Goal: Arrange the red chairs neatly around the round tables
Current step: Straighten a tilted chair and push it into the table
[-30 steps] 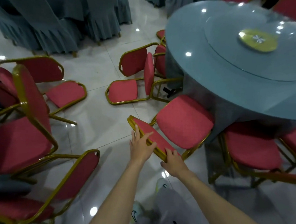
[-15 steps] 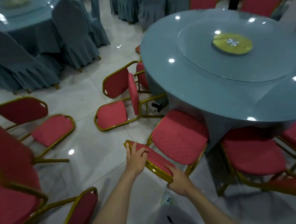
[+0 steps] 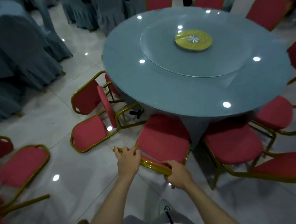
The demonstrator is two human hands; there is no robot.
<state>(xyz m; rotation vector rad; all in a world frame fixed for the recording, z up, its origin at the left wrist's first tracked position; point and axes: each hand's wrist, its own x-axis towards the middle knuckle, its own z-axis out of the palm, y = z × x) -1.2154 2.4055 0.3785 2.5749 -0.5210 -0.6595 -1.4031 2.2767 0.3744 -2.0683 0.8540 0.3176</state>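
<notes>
A red chair (image 3: 163,138) with a gold frame stands at the near edge of the round blue table (image 3: 177,92), its seat partly under the cloth. My left hand (image 3: 127,158) grips the left end of its backrest top rail. My right hand (image 3: 178,173) grips the right end of the same rail. To its right another red chair (image 3: 231,144) is tucked at the table. Left of the table a red chair (image 3: 92,131) lies tipped over on the floor, and a second tipped chair (image 3: 86,97) lies behind it.
More red chairs (image 3: 21,164) stand loose at the left on the glossy tile floor. Further red chairs (image 3: 266,9) ring the table's far side. Blue-covered chairs (image 3: 25,50) and another table fill the upper left. A glass turntable with a gold disc (image 3: 193,40) tops the table.
The view has risen and shifted left, showing more of the table. The held chair has moved closer to the table, and both hands now wrap the top rail more firmly.
</notes>
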